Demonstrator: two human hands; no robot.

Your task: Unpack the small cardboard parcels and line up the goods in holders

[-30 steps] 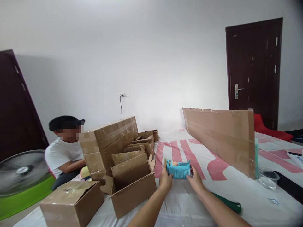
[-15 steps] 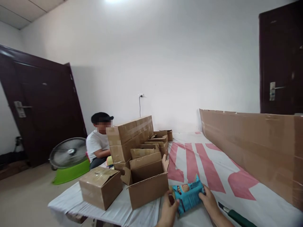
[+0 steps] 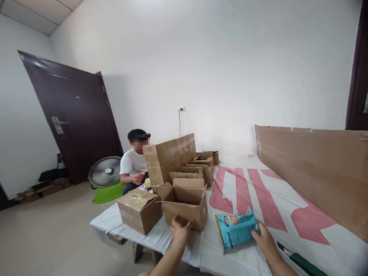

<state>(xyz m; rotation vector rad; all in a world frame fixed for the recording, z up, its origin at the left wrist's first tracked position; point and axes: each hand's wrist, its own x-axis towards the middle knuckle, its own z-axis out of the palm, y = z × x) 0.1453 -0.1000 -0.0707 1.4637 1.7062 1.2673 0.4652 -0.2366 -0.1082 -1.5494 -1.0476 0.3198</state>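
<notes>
A blue printed snack packet [image 3: 238, 232] is pinched at its right end by my right hand [image 3: 263, 238], held low over the cloth. My left hand [image 3: 180, 232] rests with its fingers apart against the lower front wall of an open cardboard box [image 3: 186, 212]. The flaps of that box stand up, and its inside looks dark, its bottom hidden. To the left of it sits a cardboard box with its top folded down [image 3: 139, 211]. A green-handled utility knife [image 3: 301, 262] lies on the cloth beside my right forearm.
Behind the open box runs a row of open cartons [image 3: 208, 172], beside a stack of taped cartons [image 3: 169, 155]. A person in white [image 3: 132, 166] sits beyond the stack. A tall cardboard panel [image 3: 310, 168] borders the right side. A fan [image 3: 106, 172] stands on the floor.
My left hand has let go of the packet and moved left to the open box's front. My right hand still holds the packet. The view has turned left.
</notes>
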